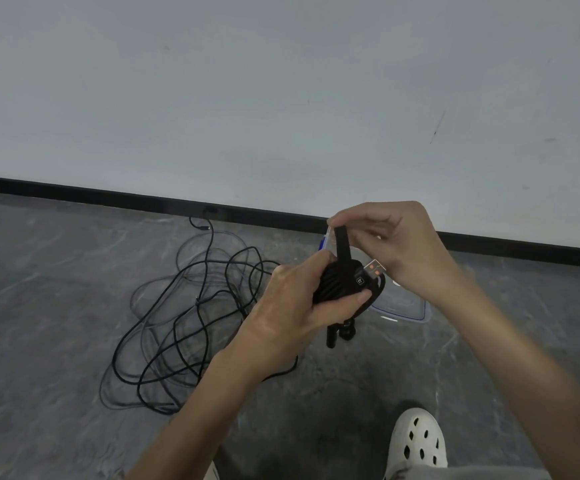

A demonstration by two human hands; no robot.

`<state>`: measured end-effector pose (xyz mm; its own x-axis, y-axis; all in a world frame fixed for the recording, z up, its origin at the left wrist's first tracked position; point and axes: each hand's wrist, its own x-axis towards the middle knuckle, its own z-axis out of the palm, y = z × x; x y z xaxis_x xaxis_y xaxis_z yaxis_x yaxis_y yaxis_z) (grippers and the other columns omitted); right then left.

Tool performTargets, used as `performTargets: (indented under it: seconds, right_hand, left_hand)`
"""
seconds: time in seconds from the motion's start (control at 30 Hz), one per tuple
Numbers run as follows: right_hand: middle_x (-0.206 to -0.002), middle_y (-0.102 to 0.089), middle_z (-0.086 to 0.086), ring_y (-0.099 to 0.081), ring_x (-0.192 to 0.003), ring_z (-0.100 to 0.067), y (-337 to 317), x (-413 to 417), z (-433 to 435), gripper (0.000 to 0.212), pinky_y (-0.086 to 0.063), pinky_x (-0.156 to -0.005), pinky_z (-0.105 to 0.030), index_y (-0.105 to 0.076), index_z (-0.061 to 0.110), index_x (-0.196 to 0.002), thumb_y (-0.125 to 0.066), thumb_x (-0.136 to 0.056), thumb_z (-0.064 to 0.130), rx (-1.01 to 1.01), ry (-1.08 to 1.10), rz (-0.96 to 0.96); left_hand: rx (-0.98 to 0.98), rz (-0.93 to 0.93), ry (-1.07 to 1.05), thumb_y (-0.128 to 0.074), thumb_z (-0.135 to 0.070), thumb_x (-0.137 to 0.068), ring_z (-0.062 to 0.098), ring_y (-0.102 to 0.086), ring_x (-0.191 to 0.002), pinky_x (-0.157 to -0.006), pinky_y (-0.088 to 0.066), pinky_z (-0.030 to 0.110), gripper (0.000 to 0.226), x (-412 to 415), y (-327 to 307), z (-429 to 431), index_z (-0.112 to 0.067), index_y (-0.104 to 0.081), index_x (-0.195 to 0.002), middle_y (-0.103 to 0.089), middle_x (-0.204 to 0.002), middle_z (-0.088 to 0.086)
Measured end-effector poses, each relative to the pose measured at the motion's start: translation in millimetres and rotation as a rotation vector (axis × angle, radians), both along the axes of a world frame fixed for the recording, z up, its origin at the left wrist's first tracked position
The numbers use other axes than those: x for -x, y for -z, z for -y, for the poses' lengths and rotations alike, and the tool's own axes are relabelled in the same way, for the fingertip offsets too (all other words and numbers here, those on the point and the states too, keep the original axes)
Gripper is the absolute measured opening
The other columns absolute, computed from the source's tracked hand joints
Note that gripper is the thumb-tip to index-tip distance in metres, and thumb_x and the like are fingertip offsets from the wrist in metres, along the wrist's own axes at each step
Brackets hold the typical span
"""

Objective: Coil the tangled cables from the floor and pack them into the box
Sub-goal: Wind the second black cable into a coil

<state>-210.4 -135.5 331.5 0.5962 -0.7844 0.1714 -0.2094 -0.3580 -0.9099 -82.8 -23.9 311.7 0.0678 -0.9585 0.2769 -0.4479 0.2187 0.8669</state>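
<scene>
Sprawling over the grey floor point(39, 306) left of the hands is a tangle of black cables point(197, 299), while the clear box point(407, 311) sits near the black skirting point(108, 195), mostly hidden behind both hands; a white clog point(416, 441) shows nearer the camera. A coiled bundle point(342, 282) lies in the left hand point(295, 306), fingers and thumb curled round it, its USB plug point(373, 268) poking out rightward. Just above, the right hand point(396, 244), wrist bent, pinches the top of an upright black strap point(343, 247).

Tangled cables point(184, 323), box point(407, 311) on floor point(39, 341)
</scene>
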Motion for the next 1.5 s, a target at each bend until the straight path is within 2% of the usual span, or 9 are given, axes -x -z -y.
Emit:
performTargets:
  seconds: [0.2, 0.4, 0.57, 0.67, 0.83, 0.97, 1.2, 1.4, 1.5]
  right_hand:
    - [-0.088, -0.074, -0.006, -0.071, -0.088, -0.019, 7, 0, 4, 0.019, -0.054, -0.086, -0.028, -0.075, 0.007, -0.089, -0.064, -0.085, -0.007, 0.163, 0.006, -0.087]
    - [-0.082, -0.074, -0.004, -0.072, -0.079, -0.018, 9, -1, 7, 0.038, -0.057, -0.081, -0.042, -0.070, 0.027, -0.078, -0.064, -0.084, -0.010, 0.109, 0.055, -0.062]
    - [-0.079, -0.072, -0.008, -0.069, -0.082, -0.029, 9, -1, 7, 0.030, -0.054, -0.082, -0.039, -0.068, 0.020, -0.079, -0.066, -0.081, -0.010, -0.127, -0.093, -0.090]
    - [-0.084, -0.073, -0.005, -0.070, -0.085, -0.024, 7, -1, 5, 0.039, -0.053, -0.085, -0.037, -0.070, 0.025, -0.070, -0.064, -0.080, -0.013, -0.172, -0.117, -0.090]
    - [-0.094, -0.071, -0.003, -0.068, -0.088, -0.017, 2, -2, 2, 0.019, -0.053, -0.086, -0.035, -0.070, 0.016, -0.077, -0.072, -0.079, -0.003, -0.132, -0.109, -0.110]
    - [-0.083, -0.072, -0.020, -0.066, -0.073, -0.024, -1, -1, 1, 0.008, -0.053, -0.072, -0.029, -0.068, 0.005, -0.093, -0.061, -0.091, 0.002, -0.273, -0.057, 0.016]
    - [-0.089, -0.073, -0.009, -0.069, -0.085, -0.020, -24, 3, 6, 0.014, -0.055, -0.078, -0.029, -0.071, 0.007, -0.090, -0.060, -0.088, 0.016, -0.578, 0.033, 0.453]
    - [-0.073, -0.073, -0.001, -0.067, -0.076, -0.015, -33, 14, -9, 0.033, -0.052, -0.074, -0.025, -0.061, 0.016, -0.103, -0.070, -0.071, 0.010, -0.399, -0.021, 0.504]
    - [-0.074, -0.073, -0.002, -0.069, -0.074, -0.014, -35, 16, -15, 0.019, -0.051, -0.071, -0.023, -0.070, 0.014, -0.089, -0.067, -0.072, 0.007, -0.367, -0.025, 0.544]
  left_hand:
    - [0.028, 0.022, 0.023, -0.075, -0.018, -0.083, -0.009, -0.053, -0.053, -0.049, -0.034, 0.003, 0.041, 1, 0, 0, -0.041, -0.042, -0.073, -0.058, -0.058, -0.025]
    - [-0.007, -0.011, 0.011, -0.074, -0.023, -0.084, -0.001, -0.054, -0.053, -0.049, -0.036, 0.007, 0.035, 1, 2, 0, -0.038, -0.045, -0.072, -0.055, -0.053, -0.013]
    - [-0.009, -0.030, -0.009, -0.070, -0.032, -0.082, -0.003, -0.059, -0.058, -0.053, -0.037, 0.006, 0.018, -2, -1, 0, -0.039, -0.053, -0.081, -0.062, -0.065, -0.025]
    - [-0.011, -0.033, -0.022, -0.069, -0.034, -0.081, -0.001, -0.060, -0.058, -0.053, -0.040, 0.010, 0.013, -3, 1, 1, -0.028, -0.061, -0.090, -0.063, -0.066, -0.021]
    - [-0.024, -0.030, -0.013, -0.068, -0.035, -0.081, 0.008, -0.063, -0.059, -0.056, -0.050, 0.028, 0.029, -2, 1, 1, -0.011, -0.064, -0.095, -0.066, -0.066, -0.003]
    - [-0.059, -0.020, 0.000, -0.074, -0.026, -0.084, 0.003, -0.059, -0.056, -0.052, -0.042, 0.012, 0.020, -4, 1, 1, -0.028, -0.055, -0.080, -0.060, -0.056, -0.011]
    - [-0.156, -0.023, -0.014, -0.070, -0.030, -0.086, -0.003, -0.061, -0.056, -0.053, -0.044, 0.011, 0.015, -7, 10, 3, -0.021, -0.058, -0.083, -0.060, -0.054, -0.012]
    - [-0.227, -0.022, -0.081, -0.065, -0.033, -0.090, -0.002, -0.062, -0.058, -0.053, -0.045, 0.011, 0.018, -19, 17, 7, -0.018, -0.059, -0.083, -0.063, -0.056, -0.011]
    - [-0.283, -0.115, -0.072, -0.063, -0.043, -0.086, 0.001, -0.064, -0.061, -0.060, -0.051, 0.016, 0.024, -30, 18, 8, -0.020, -0.060, -0.082, -0.065, -0.060, -0.014]
